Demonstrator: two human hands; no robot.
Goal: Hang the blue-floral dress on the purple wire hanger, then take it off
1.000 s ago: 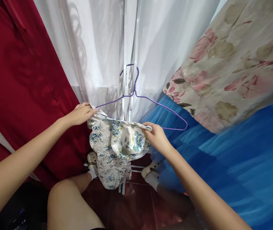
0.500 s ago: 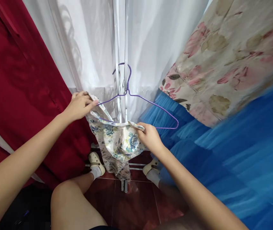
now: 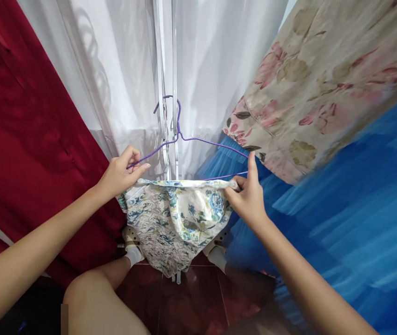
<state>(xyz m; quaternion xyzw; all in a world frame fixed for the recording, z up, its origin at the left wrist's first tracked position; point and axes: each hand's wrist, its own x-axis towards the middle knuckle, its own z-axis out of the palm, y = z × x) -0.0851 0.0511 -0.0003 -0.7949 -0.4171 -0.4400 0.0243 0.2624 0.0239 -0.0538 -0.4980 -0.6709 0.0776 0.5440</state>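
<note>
Blue-floral garment (image 3: 156, 223) now stretched near purple hanger's (image 3: 179, 134) width: right hand (image 3: 249, 197) pinches edge, left hand (image 3: 115, 176) grips hanger, fabric hold unclear.

Stretches left forearm (image 3: 55, 228) and right forearm (image 3: 303, 263) forward, angling both inward. Curls the left hand (image 3: 118, 174), extending left thumb (image 3: 141, 172) inward. Pinches with the right hand (image 3: 249, 195), pointing right thumb (image 3: 252, 167) upward. Holds both well apart, at nearly matching height.
</note>
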